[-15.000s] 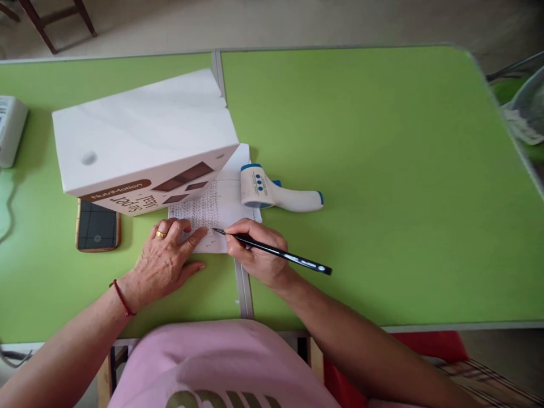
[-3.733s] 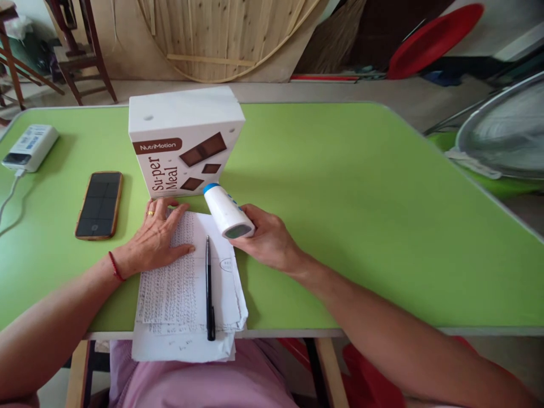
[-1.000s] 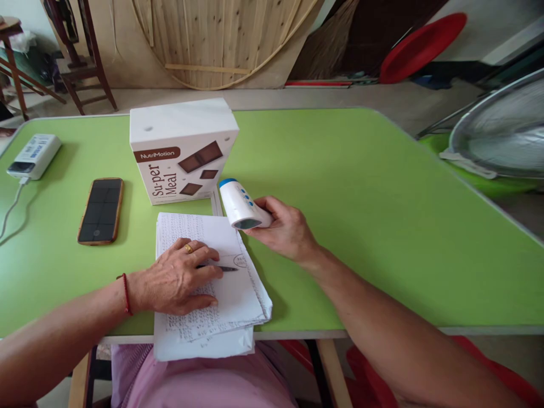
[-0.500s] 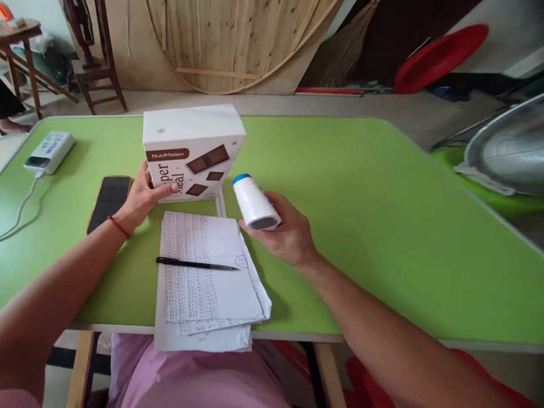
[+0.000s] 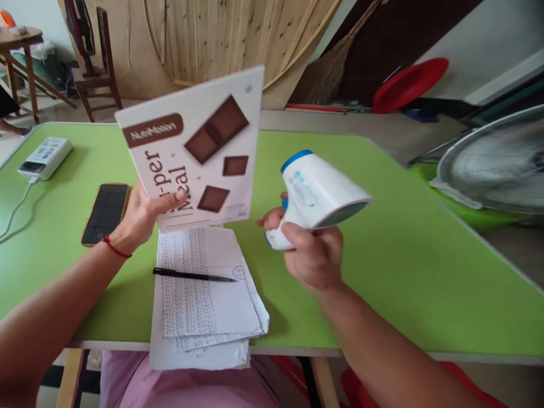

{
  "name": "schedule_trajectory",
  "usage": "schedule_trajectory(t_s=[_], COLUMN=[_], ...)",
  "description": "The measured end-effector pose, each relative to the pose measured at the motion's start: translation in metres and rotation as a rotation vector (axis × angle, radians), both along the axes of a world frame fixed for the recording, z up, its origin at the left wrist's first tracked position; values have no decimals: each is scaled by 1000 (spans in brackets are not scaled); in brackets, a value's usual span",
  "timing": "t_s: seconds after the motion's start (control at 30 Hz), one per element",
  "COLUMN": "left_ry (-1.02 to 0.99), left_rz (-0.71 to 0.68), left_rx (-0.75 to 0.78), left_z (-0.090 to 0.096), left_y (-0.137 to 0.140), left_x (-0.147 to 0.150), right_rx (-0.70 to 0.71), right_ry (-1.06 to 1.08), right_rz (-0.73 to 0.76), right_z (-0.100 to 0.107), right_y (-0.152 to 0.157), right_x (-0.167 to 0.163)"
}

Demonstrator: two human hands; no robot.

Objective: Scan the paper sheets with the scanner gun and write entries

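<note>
My left hand [image 5: 147, 212] is closed on the lower left edge of a white NutriMotion box [image 5: 199, 187] with chocolate bars pictured on it. The box leans, its printed front turned toward me, above the top of some handwritten papers [image 5: 191, 306]. My right hand [image 5: 312, 249] grips a white and blue thermometer gun [image 5: 318, 187] by its handle. Its blue-rimmed end points up and left, and a dark grey panel sits at the other end. The gun is right of the box, apart from it. A black pen [image 5: 193, 275] lies across the papers.
On the green table [image 5: 403, 272], a phone [image 5: 105, 214] lies left of my left hand, and a white power bank [image 5: 45, 157] with a cable is farther left. A fan [image 5: 497, 158] stands beyond the right edge. A chair [image 5: 91, 73] is behind the table.
The box has been tilted up and brought closer, showing more of its front. My right hand has moved right and turned the thermometer gun sideways. The view has shifted slightly.
</note>
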State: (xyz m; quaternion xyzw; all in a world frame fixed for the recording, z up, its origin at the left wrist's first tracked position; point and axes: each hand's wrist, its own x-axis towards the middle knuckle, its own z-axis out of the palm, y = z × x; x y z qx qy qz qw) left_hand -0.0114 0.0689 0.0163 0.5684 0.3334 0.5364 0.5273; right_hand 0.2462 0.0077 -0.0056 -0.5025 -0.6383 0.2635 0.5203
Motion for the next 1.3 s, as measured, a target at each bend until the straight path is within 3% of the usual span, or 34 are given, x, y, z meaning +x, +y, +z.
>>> schedule_trajectory(t_s=[0.1,0.23,0.43,0.63,0.83,1.1,1.3], left_ry=[5,104,237,241,233,226,238], left_rz=[-8,24,-38,-62,-56,-49,-41], left_rx=[-53,-52,-9,-9,-22,-71,-104], left_z=[-12,-26,-25,-27,-26,-23,-14], left_y=[-5,-4,0,5,5,3,1], left_x=[7,8,2,-1,0,4,6], right_rx=[-94,-309,-462,-414,-516,-492,-530], right_ry=[233,218,384,549,507,514,522], right_rz=[95,193,371,392,445,535,521], right_z=[16,30,22,8,-1,3,-7], right_y=[-12,-28,-42,-41,-46,-40,-35], right_x=[-9,-26,-35,-34,-34,-53,-65])
